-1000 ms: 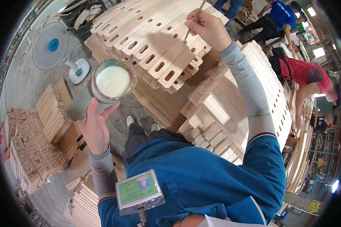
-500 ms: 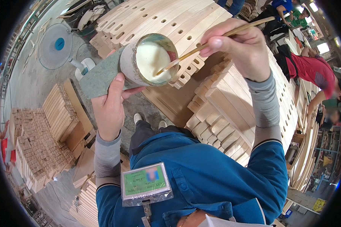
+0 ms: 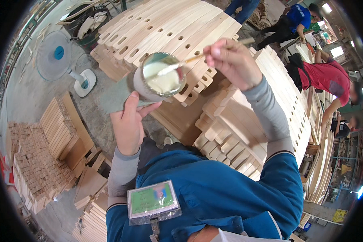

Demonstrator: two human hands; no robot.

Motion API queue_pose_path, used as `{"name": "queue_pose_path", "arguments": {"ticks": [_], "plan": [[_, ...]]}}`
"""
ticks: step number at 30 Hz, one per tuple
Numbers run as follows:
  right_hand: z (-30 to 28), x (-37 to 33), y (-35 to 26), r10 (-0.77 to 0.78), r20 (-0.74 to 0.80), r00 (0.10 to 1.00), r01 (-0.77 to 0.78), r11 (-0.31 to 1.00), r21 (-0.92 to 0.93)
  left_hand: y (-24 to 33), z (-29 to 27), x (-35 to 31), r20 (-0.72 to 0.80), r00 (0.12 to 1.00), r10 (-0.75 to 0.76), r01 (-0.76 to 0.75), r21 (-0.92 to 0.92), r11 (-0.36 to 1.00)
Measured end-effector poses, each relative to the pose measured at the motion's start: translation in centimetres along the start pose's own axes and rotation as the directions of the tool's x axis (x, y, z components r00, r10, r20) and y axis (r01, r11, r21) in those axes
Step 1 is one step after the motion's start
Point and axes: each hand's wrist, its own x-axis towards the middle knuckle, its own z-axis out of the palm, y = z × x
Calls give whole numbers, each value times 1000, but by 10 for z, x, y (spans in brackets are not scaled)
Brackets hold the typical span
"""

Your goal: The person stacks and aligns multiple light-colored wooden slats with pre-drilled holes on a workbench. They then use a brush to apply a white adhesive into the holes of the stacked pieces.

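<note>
My left hand (image 3: 128, 121) is closed round a round cup (image 3: 151, 93) with a crusted rim, tilted so its mouth faces me. Inside it lies a thick creamy-white liquid (image 3: 167, 82) that looks like glue. A flat grey-green piece (image 3: 119, 94) sticks out to the left of the cup, against the same hand; whether it is joined to the cup I cannot tell. My right hand (image 3: 234, 62) pinches a thin wooden stick (image 3: 195, 58). Its white-coated end is over the cup's mouth, at the liquid.
Beyond the cup lies a stack of slotted wooden boards (image 3: 169, 28). More wooden pieces (image 3: 238, 117) are piled at right. Small wooden blocks (image 3: 44, 157) stand stacked at left, near a floor fan (image 3: 55, 54). A person in red (image 3: 324, 76) bends over wood at far right.
My right hand has moved left and slightly down, and the stick's end, now thickly white, has risen toward the cup's middle. The cup has shifted slightly down.
</note>
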Motion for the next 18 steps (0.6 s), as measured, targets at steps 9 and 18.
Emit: {"name": "queue_pose_path", "arguments": {"ticks": [9, 18], "plan": [[-54, 83, 4, -309, 5, 951, 231, 700, -676, 9, -34, -4, -108, 994, -3, 3, -2, 1000], [-40, 92, 17, -266, 89, 960, 200, 423, -884, 14, -50, -11, -196, 980, -12, 12, 0, 1000]]}}
